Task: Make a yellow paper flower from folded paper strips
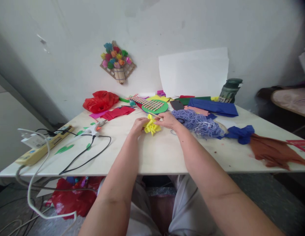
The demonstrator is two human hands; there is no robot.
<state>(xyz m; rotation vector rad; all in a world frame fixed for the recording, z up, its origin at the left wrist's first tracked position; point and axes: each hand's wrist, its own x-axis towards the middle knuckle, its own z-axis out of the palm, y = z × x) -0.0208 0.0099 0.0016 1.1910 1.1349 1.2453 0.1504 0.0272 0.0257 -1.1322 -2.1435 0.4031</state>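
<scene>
A bright yellow paper flower [151, 127] is between my two hands, just above the table. My left hand [139, 126] is closed on its left edge, fingers pinching the petals. From the right, my right hand [168, 120] grips a thin wooden stick [154, 114] that points left over the top of the flower. Fingertips of that hand also come close to the petals; whether they touch is unclear. Behind the flower lies a green oval piece with crossed sticks [153, 105]. A tangle of purple-blue yarn [195, 123] rests beside my right wrist.
On the left, a glue gun [93, 129] with a black cord lies near a power strip [47, 144] and green paper leaves [64, 149]. Red plastic [100, 101] and blue folded paper [212, 107] are at the back. A dark bottle [230, 90] stands back right; brown crepe paper [276, 151] overhangs the front edge.
</scene>
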